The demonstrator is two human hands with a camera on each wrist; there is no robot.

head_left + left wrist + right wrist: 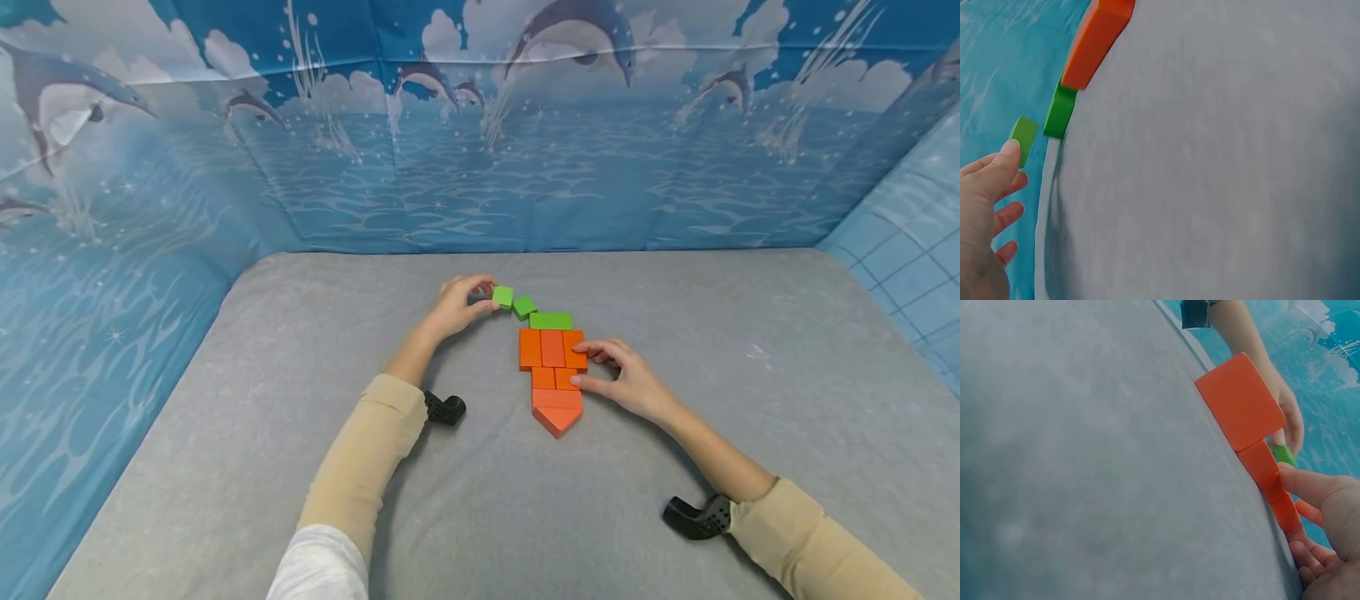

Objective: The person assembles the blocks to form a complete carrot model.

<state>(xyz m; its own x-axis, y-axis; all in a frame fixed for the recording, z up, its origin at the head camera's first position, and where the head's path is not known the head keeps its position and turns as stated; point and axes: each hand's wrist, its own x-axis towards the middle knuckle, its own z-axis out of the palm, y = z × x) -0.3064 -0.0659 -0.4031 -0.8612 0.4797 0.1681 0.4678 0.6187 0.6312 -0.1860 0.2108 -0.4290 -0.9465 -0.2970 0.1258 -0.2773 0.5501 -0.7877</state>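
My left hand [457, 307] pinches a small green block [502, 297] between thumb and fingers, as the left wrist view also shows. Close to its right, a second small green block [525, 307] lies turned at an angle. A longer green block [551, 321] borders the top of a flat layout of orange blocks [552, 348]. This layout narrows downward to an orange triangular block [557, 419] pointing toward me. My right hand [628, 379] rests at the layout's right side, thumb on a lower orange block [1259, 464] and fingertips on an upper one.
Grey cloth [480, 500] covers the work surface. A blue curtain printed with dolphins [480, 167] rises behind it and along the sides. Black devices [446, 409] are worn near both wrists, under the beige sleeves.
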